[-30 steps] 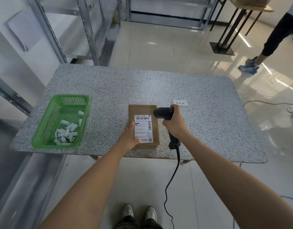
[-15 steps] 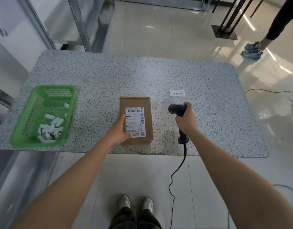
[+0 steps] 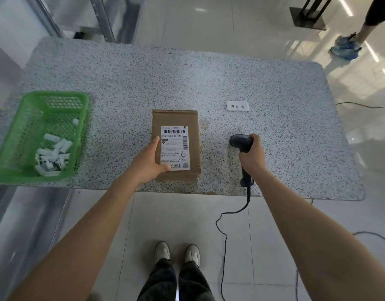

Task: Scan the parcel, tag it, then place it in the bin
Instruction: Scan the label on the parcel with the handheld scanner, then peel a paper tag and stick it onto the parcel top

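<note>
Left hand [image 3: 148,162] on parcel [image 3: 175,146] (flat)

My speckled table [image 3: 208,79] carries a green basket [image 3: 80,135] at left, a brown parcel [image 3: 176,120] in the middle, and a small white tag [image 3: 237,106].

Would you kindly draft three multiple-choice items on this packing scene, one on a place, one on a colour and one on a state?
1. Where does the small white tag lie?
A. in the basket
B. on the table, beyond the scanner
C. on the parcel

2. What colour is the basket?
A. green
B. blue
C. red

3. What is the right hand doing?
A. resting open
B. gripping the scanner
C. lifting the parcel

Answers:
1 B: the small white tag sits on the table beyond the scanner.
2 A: the basket is green plastic.
3 B: the right hand is closed on the scanner's handle, while the left hand holds the parcel.
</note>
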